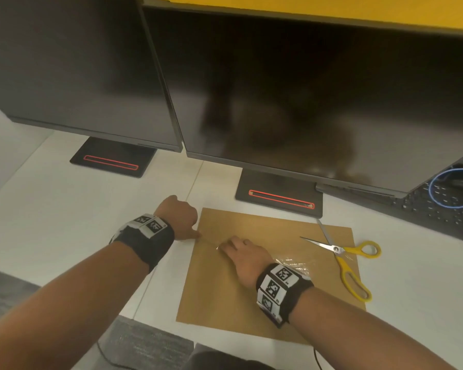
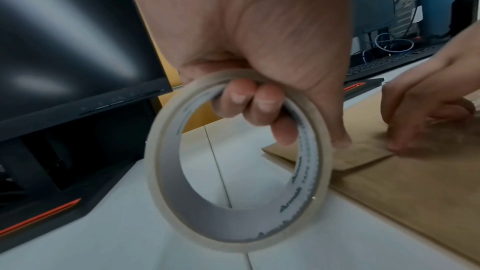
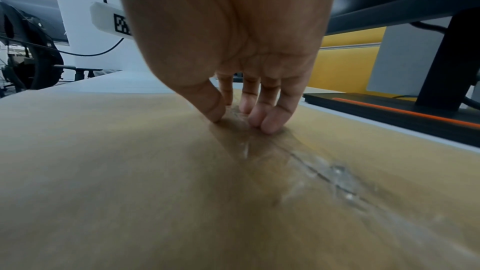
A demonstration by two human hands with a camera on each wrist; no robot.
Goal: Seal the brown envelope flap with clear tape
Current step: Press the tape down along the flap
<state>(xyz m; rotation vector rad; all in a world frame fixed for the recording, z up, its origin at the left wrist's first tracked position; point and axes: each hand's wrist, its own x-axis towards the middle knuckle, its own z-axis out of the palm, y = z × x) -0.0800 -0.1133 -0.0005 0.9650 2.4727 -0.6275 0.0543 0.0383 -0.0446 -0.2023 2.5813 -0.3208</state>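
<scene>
Brown paper envelope (image 1: 265, 289), flat, glossy wrinkled clear tape (image 3: 298, 163) along its flap seam

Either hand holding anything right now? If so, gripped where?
Left hand grips the tape roll by its upper rim, fingers hooked through the core. Right hand holds nothing; its fingertips press tape onto the envelope.

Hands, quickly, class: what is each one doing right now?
Left hand: closed, gripping the roll of clear tape.
Right hand: open, fingertips pressing the tape strip onto the brown envelope.
</scene>
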